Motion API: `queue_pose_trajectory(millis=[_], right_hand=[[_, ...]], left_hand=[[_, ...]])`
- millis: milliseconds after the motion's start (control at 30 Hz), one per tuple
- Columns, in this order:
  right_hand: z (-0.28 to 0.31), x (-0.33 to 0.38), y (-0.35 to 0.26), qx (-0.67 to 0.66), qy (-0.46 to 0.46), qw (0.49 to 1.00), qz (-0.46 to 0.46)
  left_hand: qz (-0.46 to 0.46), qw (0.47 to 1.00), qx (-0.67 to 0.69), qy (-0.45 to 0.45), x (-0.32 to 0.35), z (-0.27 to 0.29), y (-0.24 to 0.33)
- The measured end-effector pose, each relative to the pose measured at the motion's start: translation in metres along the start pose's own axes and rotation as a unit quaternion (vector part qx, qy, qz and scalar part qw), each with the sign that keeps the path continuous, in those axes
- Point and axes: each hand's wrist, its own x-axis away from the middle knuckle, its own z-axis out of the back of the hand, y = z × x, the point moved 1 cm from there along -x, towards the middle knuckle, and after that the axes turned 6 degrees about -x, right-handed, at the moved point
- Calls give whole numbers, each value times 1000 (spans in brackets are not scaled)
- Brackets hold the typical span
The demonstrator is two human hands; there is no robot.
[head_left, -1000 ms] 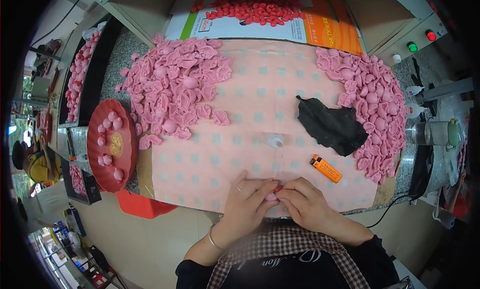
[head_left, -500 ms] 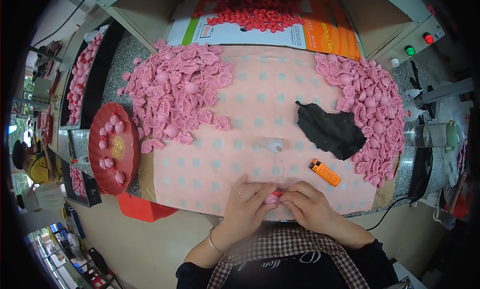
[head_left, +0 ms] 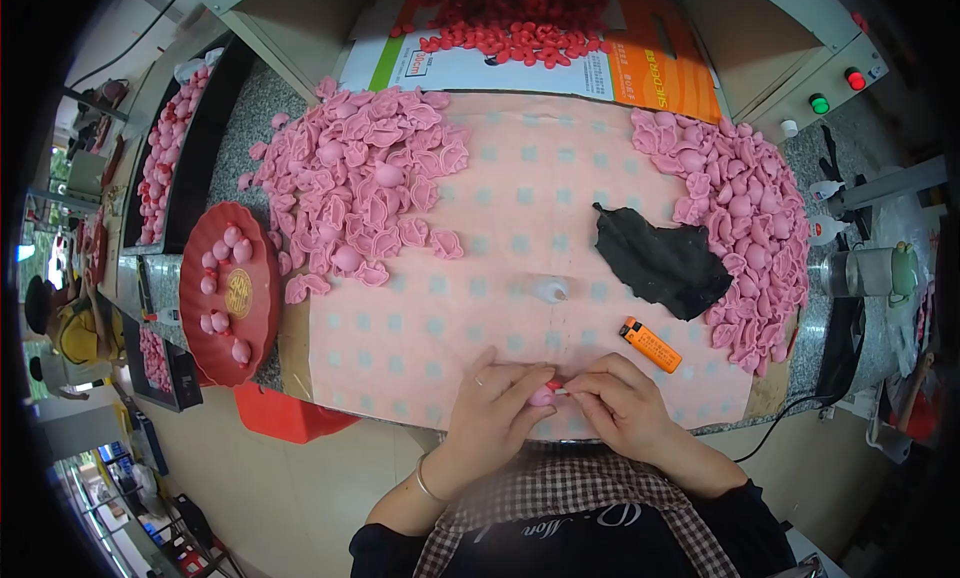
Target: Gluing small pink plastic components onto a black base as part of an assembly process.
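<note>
At the near edge of the cloth, my left hand (head_left: pixel 493 398) is closed around a small pink rubbery ball-shaped piece (head_left: pixel 541 397) with a bit of red at its top. Beside it my right hand (head_left: pixel 622 406) is closed in a pinch, thumb and forefinger almost at the piece. Something small and pale shows at those fingertips, too small to name. An orange lighter (head_left: pixel 651 345) lies beyond my right hand. Further off is a ragged black cloth (head_left: pixel 662 261). A small whitish translucent thing (head_left: pixel 551 290) rests mid-table.
Heaps of pink moulded pieces flank the checked tablecloth (head_left: pixel 480 323), one left (head_left: pixel 350 168), one right (head_left: pixel 750 198). Small red parts (head_left: pixel 520 40) sit on cardboard at the back. A red scalloped plate (head_left: pixel 262 328) holds several pink-and-red pieces. A person (head_left: pixel 85 328) is at far left.
My right fingertips have drawn slightly back and up from the pink piece, baring a pale bit between them. My left hand keeps its hold. The whole view has shifted a little.
</note>
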Motion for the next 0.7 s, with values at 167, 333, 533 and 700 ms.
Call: queue_pose_trajectory(millis=[167,333,533,700], right_hand=[[-2,-1,-21,48,4,996,77],[10,7,-41,46,-26,996,75],[20,10,-69,72,-55,996,-25],[26,-3,-105,141,-32,988,52]], left_hand=[[-10,1000,-2,7,1,8,15],[9,1000,6,13,16,24,31],[74,975,208,19,29,65,47],[82,952,294,34,42,88,51]])
